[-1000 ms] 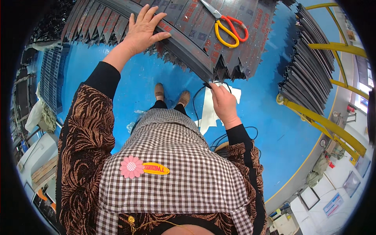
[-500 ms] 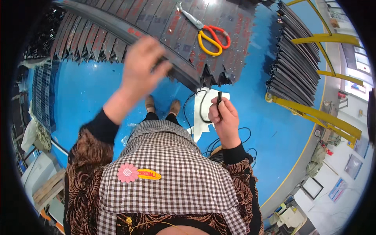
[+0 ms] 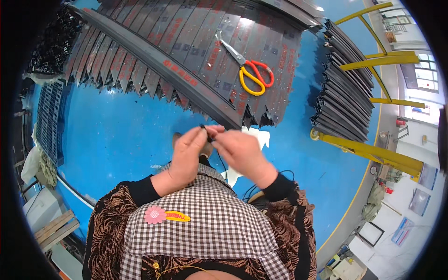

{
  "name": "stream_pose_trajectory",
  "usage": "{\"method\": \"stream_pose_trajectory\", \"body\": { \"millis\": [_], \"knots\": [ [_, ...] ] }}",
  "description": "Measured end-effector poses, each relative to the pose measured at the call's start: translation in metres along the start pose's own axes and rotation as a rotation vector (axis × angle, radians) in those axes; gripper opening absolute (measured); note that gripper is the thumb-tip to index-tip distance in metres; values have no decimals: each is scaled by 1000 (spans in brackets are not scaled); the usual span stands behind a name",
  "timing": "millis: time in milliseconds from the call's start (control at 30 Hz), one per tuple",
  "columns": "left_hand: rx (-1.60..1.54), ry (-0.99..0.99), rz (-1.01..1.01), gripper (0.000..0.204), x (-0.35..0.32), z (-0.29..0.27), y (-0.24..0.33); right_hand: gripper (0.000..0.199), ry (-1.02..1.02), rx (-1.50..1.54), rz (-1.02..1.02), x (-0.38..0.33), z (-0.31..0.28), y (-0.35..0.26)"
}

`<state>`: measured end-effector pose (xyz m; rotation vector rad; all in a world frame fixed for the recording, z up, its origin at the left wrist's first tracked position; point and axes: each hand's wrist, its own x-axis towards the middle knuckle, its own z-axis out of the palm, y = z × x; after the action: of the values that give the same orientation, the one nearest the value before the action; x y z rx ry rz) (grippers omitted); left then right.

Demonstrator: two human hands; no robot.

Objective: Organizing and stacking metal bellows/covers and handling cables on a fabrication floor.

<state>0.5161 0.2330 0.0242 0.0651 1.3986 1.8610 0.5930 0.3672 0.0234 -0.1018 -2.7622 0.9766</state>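
Close together in front of my apron, my left hand (image 3: 185, 156) and my right hand (image 3: 242, 153) pinch a thin black rubber-like strip (image 3: 209, 136). My fingers cover most of it, and a thin black length of it hangs below them. Just beyond my hands is the near end of a long dark grey profile (image 3: 177, 74) with red print, lying slantwise over a row of similar profiles (image 3: 186, 28). Scissors (image 3: 247, 70) with one red and one yellow handle lie partly opened on that row, apart from my hands.
Loops of black cord (image 3: 252, 190) and a white sheet (image 3: 258, 135) are on the blue floor (image 3: 298, 186) below my hands. To the right, stacked dark profiles (image 3: 345, 88) rest on a yellow rack (image 3: 373, 151). A dark plastic pallet (image 3: 48, 119) stands at the left.
My left hand came down from over the long profile, and my right hand moved left with the black strip to meet it. The view shifted, so the scissors appear lower.
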Motion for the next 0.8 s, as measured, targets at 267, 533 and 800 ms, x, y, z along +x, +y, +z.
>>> {"method": "stream_pose_trajectory", "body": {
  "millis": [267,533,800],
  "knots": [
    [-115,-82,-189,21,9,-76,-2,45,173,-619,182,92,4,167],
    [79,-109,-324,17,7,-83,2,53,-51,-356,541,114,-11,161],
    [117,-308,-261,12,11,-87,28,47,356,587,673,-49,-38,12]
  ]
}}
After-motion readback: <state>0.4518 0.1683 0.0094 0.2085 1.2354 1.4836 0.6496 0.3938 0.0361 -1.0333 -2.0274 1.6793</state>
